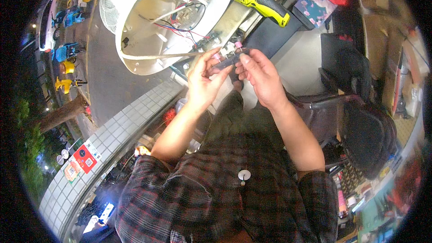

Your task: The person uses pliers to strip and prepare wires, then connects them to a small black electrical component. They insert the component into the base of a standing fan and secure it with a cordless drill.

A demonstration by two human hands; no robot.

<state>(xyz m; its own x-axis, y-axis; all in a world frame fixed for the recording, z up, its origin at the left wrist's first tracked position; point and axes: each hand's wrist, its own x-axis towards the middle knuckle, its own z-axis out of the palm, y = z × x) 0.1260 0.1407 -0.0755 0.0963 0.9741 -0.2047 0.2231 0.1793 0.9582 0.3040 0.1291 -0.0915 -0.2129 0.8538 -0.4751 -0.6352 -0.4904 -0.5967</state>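
Between my two hands is a small, dark flat panel [229,61] with pink knob-like caps [238,45] standing on its far side. My left hand [201,80] pinches its left end between thumb and fingers. On the right end, the thumb and fingers of my right hand [265,77] are closed. Just beyond lies an upturned white fan housing [143,60], its hollow inside showing. Red, blue and black wires [184,29] run from inside it toward small parts near the panel. A pale cord [153,56] stretches across the housing's near edge to my left hand.
A yellow-and-black handheld power tool [263,7] lies beyond my right hand, near a floral-patterned box [315,5]. At right is a dark leather chair [315,110], with cardboard [410,85] behind. A white tiled ledge [130,119] borders the street at left, where scooters [67,51] stand.
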